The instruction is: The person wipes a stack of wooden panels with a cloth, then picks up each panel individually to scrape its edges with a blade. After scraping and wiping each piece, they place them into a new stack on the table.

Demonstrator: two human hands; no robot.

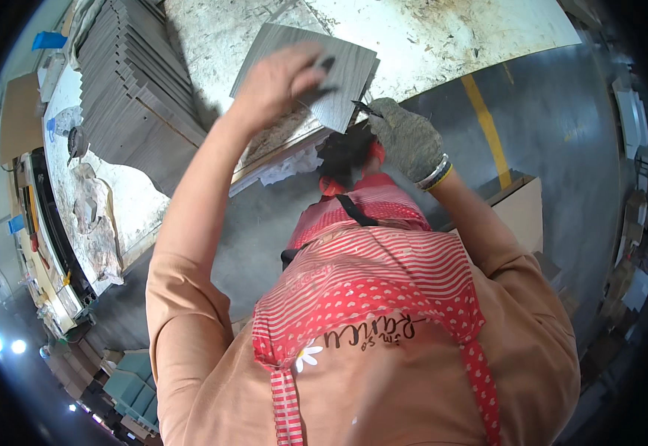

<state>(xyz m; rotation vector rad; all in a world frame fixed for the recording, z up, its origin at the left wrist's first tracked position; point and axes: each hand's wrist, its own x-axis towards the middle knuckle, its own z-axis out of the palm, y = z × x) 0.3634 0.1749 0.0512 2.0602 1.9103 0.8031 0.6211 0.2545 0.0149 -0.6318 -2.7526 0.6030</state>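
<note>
Table (pixel 450 37): pale smooth top, surface marred by rough scuffs and stains. Board (pixel 350 70) at its near edge: wood-grain face, smooth, faint sheen towards the near corner. Stack of boards (pixel 134 89), nearer the left edge: similar wood-grain look, matt. Glove (pixel 409 141) off the near edge: knitted-looking cloth, matt. Apron (pixel 383 260): printed cloth, matt.

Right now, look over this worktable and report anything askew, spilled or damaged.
The stack of grey boards on the left looks askew, its edges stepping unevenly. The white tabletop carries dark stains; whether anything spilled, I cannot tell.
</note>
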